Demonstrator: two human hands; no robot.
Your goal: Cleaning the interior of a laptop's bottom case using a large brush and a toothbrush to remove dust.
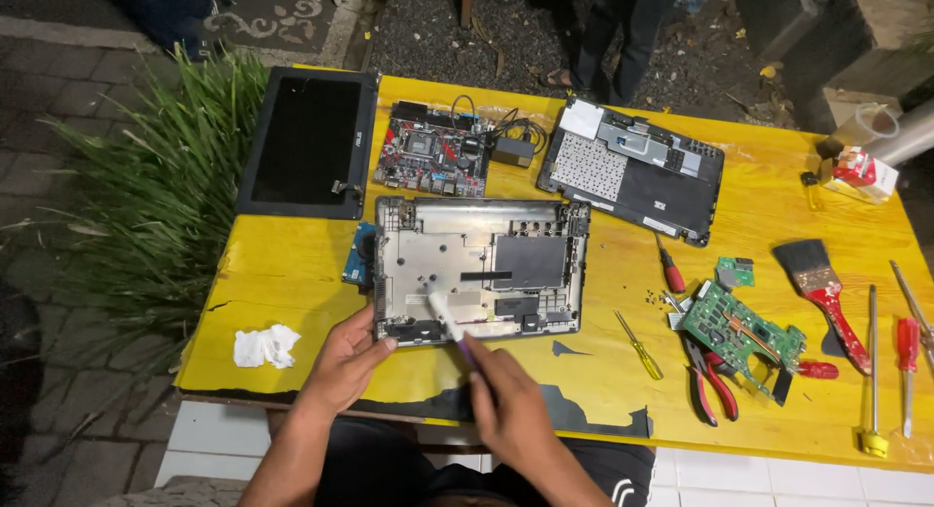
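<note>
A silver laptop bottom case (467, 236), emptied of its parts, lies open side up on the yellow table (292, 273). My left hand (345, 363) grips its near left corner. My right hand (506, 400) holds a small brush with a purple handle and white bristles (449, 317); the bristles rest on the case's inner floor near the front edge.
Laptop screen (309, 142), red motherboard (430, 149) and keyboard deck (632, 168) lie at the back. A green circuit board (741, 332), red pliers (710, 380), a paintbrush (822, 288) and screwdrivers (873, 371) lie to the right. A crumpled tissue (265, 345) sits at the left. A person stands behind the table.
</note>
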